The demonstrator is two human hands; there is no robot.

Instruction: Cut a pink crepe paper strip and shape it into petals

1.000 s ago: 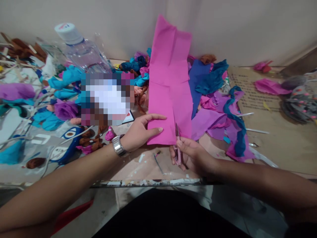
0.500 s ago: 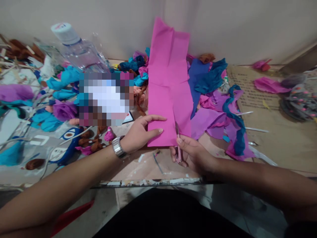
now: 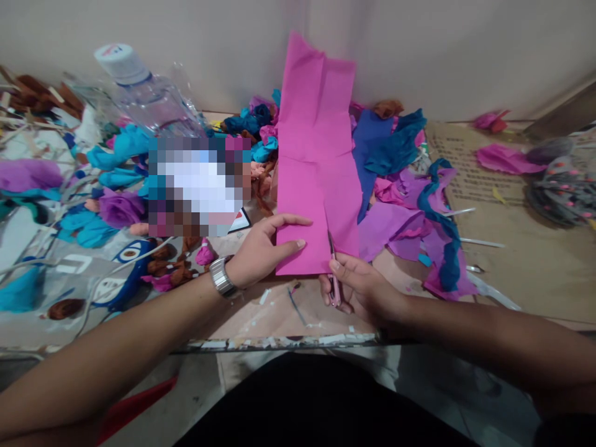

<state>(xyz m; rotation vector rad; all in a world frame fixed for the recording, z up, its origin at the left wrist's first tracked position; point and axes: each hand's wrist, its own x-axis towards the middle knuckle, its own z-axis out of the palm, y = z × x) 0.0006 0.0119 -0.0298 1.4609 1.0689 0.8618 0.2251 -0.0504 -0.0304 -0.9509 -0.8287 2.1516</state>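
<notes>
A long sheet of pink crepe paper (image 3: pixel 302 180) stretches away from me, creased across its middle. My left hand (image 3: pixel 261 251), wearing a metal-band watch (image 3: pixel 221 276), holds its lower left edge. Thumb and index finger lie over the paper, while the other fingers are hidden beneath. In my right hand (image 3: pixel 358 279) are small scissors with pink handles (image 3: pixel 335 290). Their blades sit in the sheet near its lower edge, and a slit runs up from the blade tips. Right of the sheet lie crumpled purple paper (image 3: pixel 391 226) and teal paper (image 3: pixel 395 152).
To the left, a clear bottle with a white cap (image 3: pixel 123 64) stands behind a blurred-out patch (image 3: pixel 200 186). Several paper flowers (image 3: pixel 121 206) and cables crowd that side. Cardboard (image 3: pixel 488 248) covers the right, with a dark round pincushion-like object (image 3: pixel 565 189). A wall rises behind.
The scissors have shifted very slightly, with their blades in the slit. My left hand and the pink sheet stay almost where they were.
</notes>
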